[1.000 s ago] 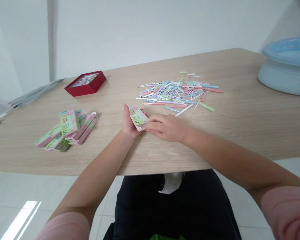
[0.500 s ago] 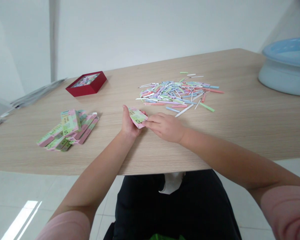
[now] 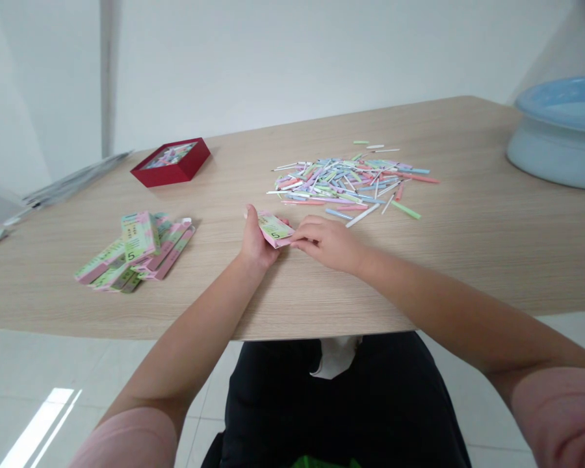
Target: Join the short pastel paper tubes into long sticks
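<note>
A small green and pink cardboard box (image 3: 275,229) marked with a 5 lies across the palm of my left hand (image 3: 257,244), whose thumb and fingers hold it at the sides. Fingers of my right hand (image 3: 324,242) pinch together at the box's near right end, touching it. Whether they grip a flap there is too small to tell. Just beyond my hands a heap of pastel pens or refills (image 3: 338,182) spreads over the table. Several similar small boxes (image 3: 141,237) are piled to the left of my left hand.
At the back left of the wooden table (image 3: 234,299) stands a red box (image 3: 175,172) with pastel pieces in it. A pale blue basin (image 3: 556,146) sits at the far right. Grey, thin strips (image 3: 73,182) lie along the left edge.
The small box has turned slightly in my left hand, so its near side now shows more. My right fingers have bent closer together at its end. The view has shifted slightly.
</note>
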`<state>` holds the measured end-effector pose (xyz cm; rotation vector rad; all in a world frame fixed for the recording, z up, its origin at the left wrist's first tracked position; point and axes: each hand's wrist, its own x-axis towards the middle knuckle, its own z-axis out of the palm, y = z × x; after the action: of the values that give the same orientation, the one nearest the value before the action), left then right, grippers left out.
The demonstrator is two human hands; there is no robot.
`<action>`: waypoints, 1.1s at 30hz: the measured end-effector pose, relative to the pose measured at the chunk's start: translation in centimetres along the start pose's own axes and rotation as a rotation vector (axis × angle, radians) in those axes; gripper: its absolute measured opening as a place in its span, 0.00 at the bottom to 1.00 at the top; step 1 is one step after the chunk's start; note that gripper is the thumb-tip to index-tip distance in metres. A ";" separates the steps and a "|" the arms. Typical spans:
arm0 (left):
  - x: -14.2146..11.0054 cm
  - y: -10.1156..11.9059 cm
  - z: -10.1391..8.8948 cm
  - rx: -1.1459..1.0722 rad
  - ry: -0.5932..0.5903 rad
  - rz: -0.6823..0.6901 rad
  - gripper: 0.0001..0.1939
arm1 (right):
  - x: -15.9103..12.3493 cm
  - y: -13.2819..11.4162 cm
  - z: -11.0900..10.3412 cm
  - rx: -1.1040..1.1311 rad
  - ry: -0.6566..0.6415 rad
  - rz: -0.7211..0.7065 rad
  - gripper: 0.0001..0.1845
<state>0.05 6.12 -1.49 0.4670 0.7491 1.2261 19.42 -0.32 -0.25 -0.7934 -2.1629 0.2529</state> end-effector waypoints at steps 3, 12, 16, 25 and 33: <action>0.0 0.0 -0.1 -0.002 -0.008 0.004 0.31 | 0.0 0.0 0.3 0.034 0.071 0.080 0.05; -0.6 0.5 0.2 -0.079 -0.032 -0.058 0.33 | -0.1 0.4 0.6 0.066 0.119 0.017 0.04; -0.9 0.5 0.4 -0.076 -0.030 -0.078 0.33 | -0.1 0.6 0.5 0.066 0.112 -0.029 0.06; -1.2 0.3 0.6 -0.057 -0.045 -0.080 0.34 | -0.1 0.9 0.5 0.107 0.038 -0.134 0.11; -1.4 0.0 0.7 -0.042 -0.037 -0.108 0.30 | -0.2 0.7 1.2 0.198 0.160 0.030 0.07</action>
<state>0.33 4.88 -0.63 0.4084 0.7068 1.1277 18.95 0.22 -1.50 -0.7087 -1.9427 0.3994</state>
